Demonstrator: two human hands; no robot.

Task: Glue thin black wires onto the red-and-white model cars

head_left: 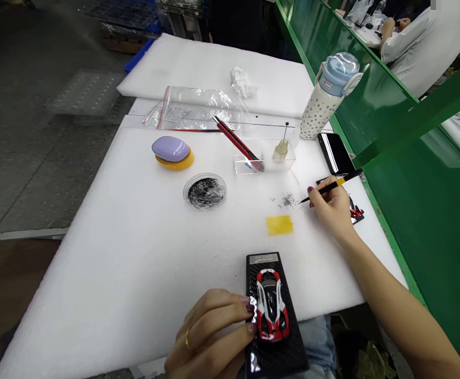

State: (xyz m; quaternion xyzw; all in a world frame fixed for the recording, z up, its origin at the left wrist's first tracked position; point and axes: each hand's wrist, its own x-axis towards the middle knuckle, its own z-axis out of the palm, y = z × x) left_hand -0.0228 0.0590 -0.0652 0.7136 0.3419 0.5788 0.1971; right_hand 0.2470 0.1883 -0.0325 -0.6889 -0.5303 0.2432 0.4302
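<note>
My left hand point(214, 331) grips the left edge of a black display base point(258, 268), tilted at the table's front edge. On that base sits a red, white and black model car point(271, 310). Between the fingers of my right hand point(332, 208) are slim black tweezers point(340, 181) with a yellow band. Their tip points down at a small scatter of short black fibres point(288, 199); whether a fibre is caught in it is too small to tell. A second model car point(356, 210) on a black base is partly hidden behind my right hand.
A yellow tape piece point(279, 225) and a round dish point(185, 196) of black fibres lie mid-table. Beyond are a purple-and-yellow case point(170, 149), a clear tray point(245, 169) with a glass bottle point(281, 151) and red cutter point(237, 142), a phone point(335, 152) and a water bottle point(320, 105).
</note>
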